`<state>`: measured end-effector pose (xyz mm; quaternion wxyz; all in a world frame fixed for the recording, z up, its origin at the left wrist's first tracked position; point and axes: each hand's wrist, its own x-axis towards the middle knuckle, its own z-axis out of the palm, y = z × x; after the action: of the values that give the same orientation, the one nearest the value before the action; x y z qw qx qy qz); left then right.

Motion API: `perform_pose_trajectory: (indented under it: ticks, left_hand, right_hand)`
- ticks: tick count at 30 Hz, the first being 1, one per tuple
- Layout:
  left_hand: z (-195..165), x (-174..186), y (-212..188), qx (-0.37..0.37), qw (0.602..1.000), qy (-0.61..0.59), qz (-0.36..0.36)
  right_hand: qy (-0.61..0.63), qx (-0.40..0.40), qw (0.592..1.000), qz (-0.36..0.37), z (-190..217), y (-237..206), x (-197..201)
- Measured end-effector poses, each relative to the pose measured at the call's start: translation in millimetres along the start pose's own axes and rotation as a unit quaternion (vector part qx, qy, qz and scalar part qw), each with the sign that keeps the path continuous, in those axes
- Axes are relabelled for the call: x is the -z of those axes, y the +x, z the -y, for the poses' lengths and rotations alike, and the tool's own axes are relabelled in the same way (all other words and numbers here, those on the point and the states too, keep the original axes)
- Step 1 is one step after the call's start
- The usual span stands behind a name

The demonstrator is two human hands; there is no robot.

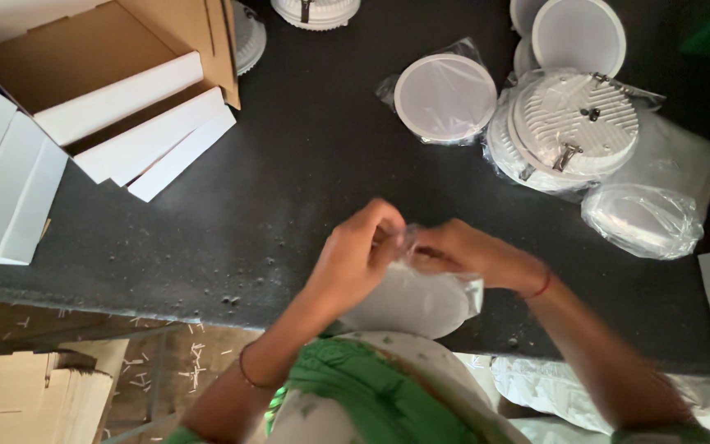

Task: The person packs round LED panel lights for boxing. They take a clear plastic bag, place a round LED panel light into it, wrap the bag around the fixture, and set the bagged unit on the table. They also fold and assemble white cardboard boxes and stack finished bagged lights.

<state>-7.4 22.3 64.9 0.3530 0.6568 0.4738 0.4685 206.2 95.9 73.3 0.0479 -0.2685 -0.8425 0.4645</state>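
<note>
Both hands, left [355, 251] and right [466, 255], pinch shut on a bagged white round lamp [412, 300].

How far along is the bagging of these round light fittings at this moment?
Done: one white round fitting in a clear plastic bag lies on the dark worktable. In hand: left hand and right hand work a clear bag around a white disc-shaped fitting. Left: flat white cartons look unfilled.

About eight round white lamps [445, 97], one cardboard box [84, 49].
</note>
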Motion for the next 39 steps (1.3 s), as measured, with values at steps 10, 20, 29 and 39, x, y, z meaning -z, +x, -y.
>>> perform_pose_trajectory:
  ticks: [10,20,29,39]
  left_hand:
    - [-10.6,23.2,2.3,0.018,0.999,-0.026,0.016]
    - [-34.5,-20.2,-20.4,-0.039,0.998,0.044,0.037]
    - [-9.9,-36.1,-14.6,-0.059,0.991,0.121,-0.011]
    - [-2.0,-5.6,3.8,-0.100,0.987,0.112,0.050]
  right_hand:
    - [-0.126,0.015,0.990,0.053,-3.5,-3.0,11.0]
    - [-0.081,0.124,0.987,-0.062,-34.3,7.8,-7.7]
    - [-0.056,0.000,0.997,-0.053,-31.0,-6.1,-3.6]
    - [0.045,0.017,0.997,-0.057,-24.0,-3.4,-3.5]
